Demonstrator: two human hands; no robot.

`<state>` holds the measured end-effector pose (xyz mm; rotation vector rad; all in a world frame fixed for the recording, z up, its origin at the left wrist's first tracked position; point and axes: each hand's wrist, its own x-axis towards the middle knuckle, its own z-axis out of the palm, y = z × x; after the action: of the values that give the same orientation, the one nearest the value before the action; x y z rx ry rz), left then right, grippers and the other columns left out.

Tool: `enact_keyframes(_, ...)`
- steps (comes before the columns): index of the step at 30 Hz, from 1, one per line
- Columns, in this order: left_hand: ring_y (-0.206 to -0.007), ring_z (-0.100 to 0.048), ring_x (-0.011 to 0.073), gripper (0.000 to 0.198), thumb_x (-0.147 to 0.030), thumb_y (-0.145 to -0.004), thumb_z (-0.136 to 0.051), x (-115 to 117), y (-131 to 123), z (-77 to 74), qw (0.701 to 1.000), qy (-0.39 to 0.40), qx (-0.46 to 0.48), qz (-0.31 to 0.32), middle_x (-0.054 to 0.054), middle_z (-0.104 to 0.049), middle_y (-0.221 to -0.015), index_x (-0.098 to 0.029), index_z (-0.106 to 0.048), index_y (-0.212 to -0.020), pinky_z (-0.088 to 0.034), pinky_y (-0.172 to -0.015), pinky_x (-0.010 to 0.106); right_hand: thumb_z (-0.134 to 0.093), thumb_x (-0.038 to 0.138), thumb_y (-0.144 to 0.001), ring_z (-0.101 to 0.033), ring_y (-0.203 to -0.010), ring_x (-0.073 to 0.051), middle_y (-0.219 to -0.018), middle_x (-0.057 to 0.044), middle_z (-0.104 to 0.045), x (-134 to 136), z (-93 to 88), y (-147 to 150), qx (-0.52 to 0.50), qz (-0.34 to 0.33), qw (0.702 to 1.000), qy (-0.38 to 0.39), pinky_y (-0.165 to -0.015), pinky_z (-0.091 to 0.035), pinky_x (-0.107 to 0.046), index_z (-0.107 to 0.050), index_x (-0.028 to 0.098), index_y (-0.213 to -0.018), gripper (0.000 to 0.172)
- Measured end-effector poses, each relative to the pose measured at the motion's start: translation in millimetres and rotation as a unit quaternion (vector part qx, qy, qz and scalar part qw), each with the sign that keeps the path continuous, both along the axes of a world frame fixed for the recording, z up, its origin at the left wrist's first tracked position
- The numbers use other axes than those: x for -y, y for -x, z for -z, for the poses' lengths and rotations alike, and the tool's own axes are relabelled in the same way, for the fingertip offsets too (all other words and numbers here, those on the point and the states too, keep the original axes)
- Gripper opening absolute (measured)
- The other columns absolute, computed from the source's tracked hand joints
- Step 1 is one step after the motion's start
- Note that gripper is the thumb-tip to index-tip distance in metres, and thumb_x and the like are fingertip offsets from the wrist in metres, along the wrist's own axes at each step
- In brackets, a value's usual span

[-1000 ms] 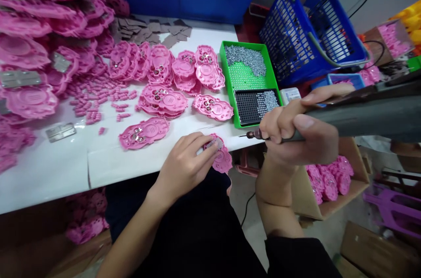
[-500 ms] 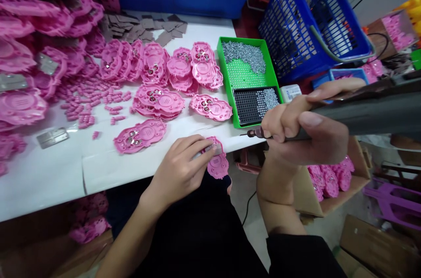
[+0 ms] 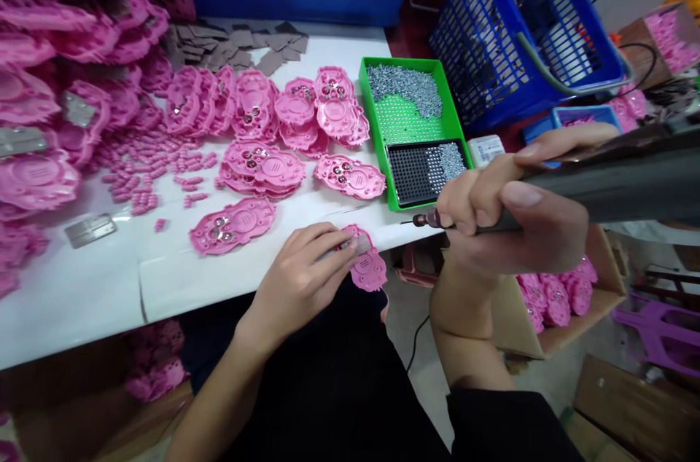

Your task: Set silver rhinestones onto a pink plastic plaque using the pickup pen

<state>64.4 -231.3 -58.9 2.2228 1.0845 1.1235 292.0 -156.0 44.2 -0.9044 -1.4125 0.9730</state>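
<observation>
Pink plastic plate [image 3: 367,267] sits at the near edge of the white table [image 3: 82,294], partly overhanging it. I see the left hand [image 3: 298,280] lying over the plate, fingers curled down, fingertips pinning a small grey metal piece [image 3: 358,245] against its top.

Right of the plate, just off the table edge, the right hand [image 3: 508,218] is clenched around an electric screwdriver [image 3: 574,189]; its bit points left toward the plate, tip a short way off, not touching.

Beyond the plate, further onto the table: one similar pink plate [image 3: 232,224] lying alone to the left, then clusters of the same plates. Beyond and right of the plate, a green tray [image 3: 405,128] holding loose screws. Blue basket [image 3: 519,32] stands behind the tray.
</observation>
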Motion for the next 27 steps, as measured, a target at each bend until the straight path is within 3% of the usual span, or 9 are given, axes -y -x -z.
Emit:
enact_keyframes(4,-0.116,-0.069,0.0283,0.023,-0.016,-0.098,-0.072,-0.8,-0.1,-0.5,1.0,0.002,0.008,-0.003,0.01,-0.079,-0.122,-0.019,-0.073,-0.121,-0.061,-0.097,0.05,-0.079,0.044,-0.087,-0.039,-0.037,-0.012,-0.054,0.008,-0.047,-0.8,-5.0,6.3,-0.039,-0.008,0.998,-0.042,-0.042,-0.043,-0.033,-0.064,0.036,-0.1,0.021)
enact_keyframes(11,-0.117,-0.068,0.0283,0.025,-0.016,-0.099,-0.072,-2.2,0.4,-1.8,1.0,0.003,0.0,0.004,0.008,-0.079,-0.122,-0.02,-0.072,-0.123,-0.061,-0.096,0.049,-0.079,0.043,-0.09,-0.039,-0.036,-0.01,-0.052,0.01,-0.046,0.5,-11.9,11.8,-0.037,-0.019,0.999,-0.009,-0.042,-0.041,-0.031,-0.06,0.034,-0.096,0.022)
enact_keyframes(20,-0.111,-0.068,0.0288,0.017,-0.015,-0.098,-0.072,-2.4,-2.3,-4.3,1.0,-0.009,-0.015,-0.005,0.01,-0.079,-0.117,-0.019,-0.071,-0.115,-0.059,-0.092,0.048,-0.073,0.031,-0.093,-0.042,-0.038,-0.014,-0.053,0.01,-0.043,30.4,-1.5,39.5,-0.054,-0.085,0.994,0.05,-0.044,-0.043,-0.034,-0.051,0.034,-0.1,0.023)
enact_keyframes(27,-0.11,-0.068,0.0289,0.017,-0.016,-0.099,-0.07,-2.2,-5.3,-5.2,1.0,-0.01,-0.01,-0.018,0.01,-0.078,-0.115,-0.019,-0.07,-0.116,-0.06,-0.089,0.047,-0.069,0.032,-0.093,-0.041,-0.038,-0.015,-0.054,0.011,-0.043,27.6,6.4,43.5,-0.044,-0.098,0.993,0.051,-0.043,-0.041,-0.034,-0.047,0.034,-0.099,0.023)
